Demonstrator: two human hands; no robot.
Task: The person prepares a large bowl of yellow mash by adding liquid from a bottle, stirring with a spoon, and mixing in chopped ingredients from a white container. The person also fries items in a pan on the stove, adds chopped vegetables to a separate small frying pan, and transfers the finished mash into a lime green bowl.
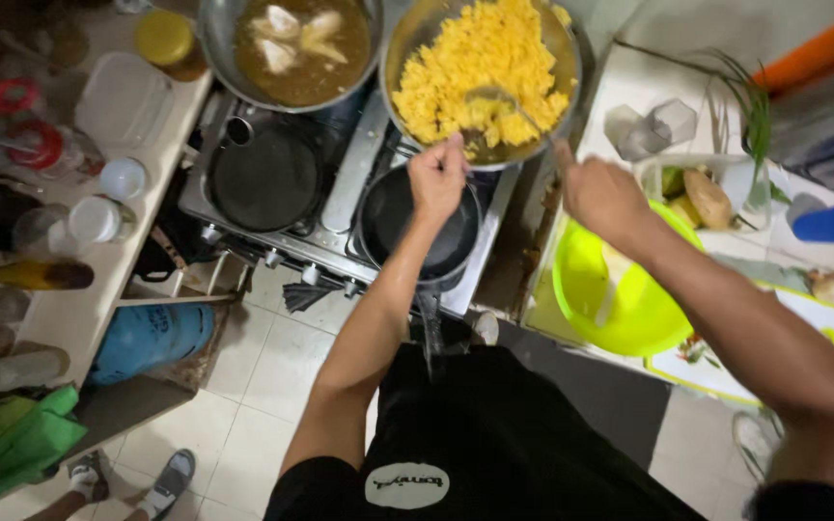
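Observation:
A round metal pan (557,116) full of yellow crumbly food (480,68) sits on the stove's far right burner. My left hand (436,178) is closed around the handle of a metal spoon (496,101) whose bowl lies in the yellow food. My right hand (602,198) reaches in from the right, and its index finger touches the pan's near right rim; the other fingers are loosely curled and hold nothing.
A pot of brown broth with pale pieces (301,48) stands beside the pan. Two black frying pans (267,178) (417,232) sit on the near burners. A lime-green bowl (610,289), a tub of vegetables (702,198), a blue gas cylinder (152,338) and a cluttered shelf (69,232) surround the stove. Another person's feet (132,482) stand at the lower left.

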